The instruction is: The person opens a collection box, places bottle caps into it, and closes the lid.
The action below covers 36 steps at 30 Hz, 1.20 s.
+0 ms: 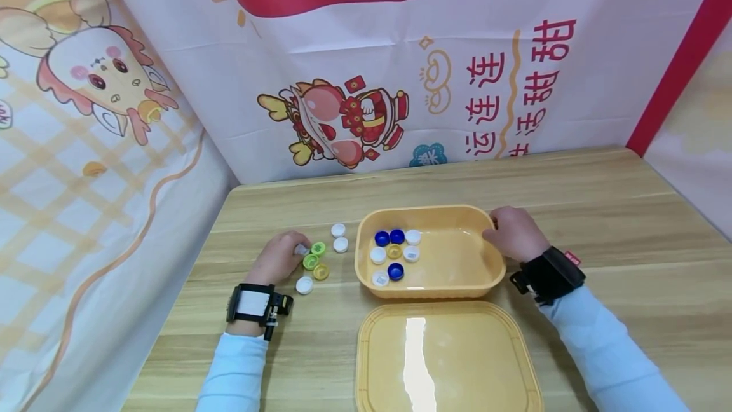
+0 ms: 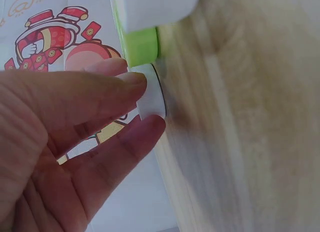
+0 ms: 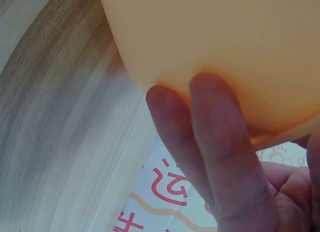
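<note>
Backdrop: A printed cloth (image 1: 337, 30) hangs behind the table (image 1: 617, 221).
Tray: A yellow tray (image 1: 460, 250) sits mid-table, its long axis running left to right, its left end facing the left hand across a short gap.
Lid: A matching lid (image 1: 474, 361) lies just beside the tray, on the person's side.
Right hand: The right hand (image 1: 516, 234) grips the tray's far right corner, thumb over the rim, two fingers (image 3: 220, 117) against the outer wall.
Left hand: The left hand (image 1: 278, 259), well apart from the right and nearer the loose caps, pinches a white cap (image 2: 151, 92) between thumb and finger; whether it is clear of the table is hard to tell.
Loose caps: Two green caps (image 1: 311, 262), a yellow cap (image 1: 321, 271) and a white one lie close by the left hand; two more white caps (image 1: 340, 245) lie between it and the tray.
Tray caps: Three blue caps (image 1: 396, 271), four white and one yellow gather in the tray's left half.
</note>
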Tool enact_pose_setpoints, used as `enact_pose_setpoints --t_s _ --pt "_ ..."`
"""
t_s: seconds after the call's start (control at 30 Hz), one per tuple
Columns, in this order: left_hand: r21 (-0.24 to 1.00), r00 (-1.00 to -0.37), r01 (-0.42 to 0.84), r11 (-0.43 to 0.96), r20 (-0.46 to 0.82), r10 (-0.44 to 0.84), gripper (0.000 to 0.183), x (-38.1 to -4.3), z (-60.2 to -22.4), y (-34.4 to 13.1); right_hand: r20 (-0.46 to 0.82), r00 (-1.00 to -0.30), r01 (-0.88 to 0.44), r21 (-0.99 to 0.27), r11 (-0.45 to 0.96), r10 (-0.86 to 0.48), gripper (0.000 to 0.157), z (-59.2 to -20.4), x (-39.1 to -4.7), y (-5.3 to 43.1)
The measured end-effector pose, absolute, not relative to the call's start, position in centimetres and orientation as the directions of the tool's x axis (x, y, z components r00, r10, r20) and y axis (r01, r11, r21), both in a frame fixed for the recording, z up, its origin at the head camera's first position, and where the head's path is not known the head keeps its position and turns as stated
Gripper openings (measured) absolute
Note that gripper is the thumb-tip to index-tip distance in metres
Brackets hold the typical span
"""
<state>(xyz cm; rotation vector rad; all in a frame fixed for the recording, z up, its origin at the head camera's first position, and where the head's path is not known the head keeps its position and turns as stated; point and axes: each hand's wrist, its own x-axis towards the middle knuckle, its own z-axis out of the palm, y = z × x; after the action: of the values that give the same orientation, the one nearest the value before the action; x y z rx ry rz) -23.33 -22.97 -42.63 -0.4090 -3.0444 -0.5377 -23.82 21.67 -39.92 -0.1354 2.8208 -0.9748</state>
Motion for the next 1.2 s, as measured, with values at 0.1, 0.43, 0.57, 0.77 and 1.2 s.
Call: enact_pose_setpoints --t_s 0.1,0.43,0.57,0.77,1.2 --pt "0.326 -0.969 0.246 0.913 0.052 0.243 0.022 -23.3 -42.4 -22.8 -0.119 -0.984 -0.029 -0.622 0.782 -0.131 0.025 -39.9 -23.8 21.9" --pt "0.329 -0.974 0.227 0.917 0.076 0.215 0.023 -22.3 -40.6 -22.7 -0.09 -0.986 -0.054 -0.628 0.776 -0.142 0.024 -39.6 -23.8 22.2" --pt "0.324 -0.965 0.26 0.91 0.116 0.235 0.024 -21.5 -39.4 -22.3 -0.079 -0.985 -0.069 -0.643 0.763 -0.156 0.021 -39.6 -23.8 21.9" --pt "0.301 -0.942 0.328 0.895 0.175 0.287 0.022 -20.5 -38.0 -21.2 -0.046 -0.982 -0.112 -0.627 0.771 -0.181 0.016 -39.8 -24.0 21.4" --pt "0.374 -0.759 0.629 0.681 0.107 0.642 0.024 -21.9 -33.0 -10.8 -0.032 -0.988 -0.096 -0.631 0.77 -0.149 0.013 -39.9 -23.7 22.3"
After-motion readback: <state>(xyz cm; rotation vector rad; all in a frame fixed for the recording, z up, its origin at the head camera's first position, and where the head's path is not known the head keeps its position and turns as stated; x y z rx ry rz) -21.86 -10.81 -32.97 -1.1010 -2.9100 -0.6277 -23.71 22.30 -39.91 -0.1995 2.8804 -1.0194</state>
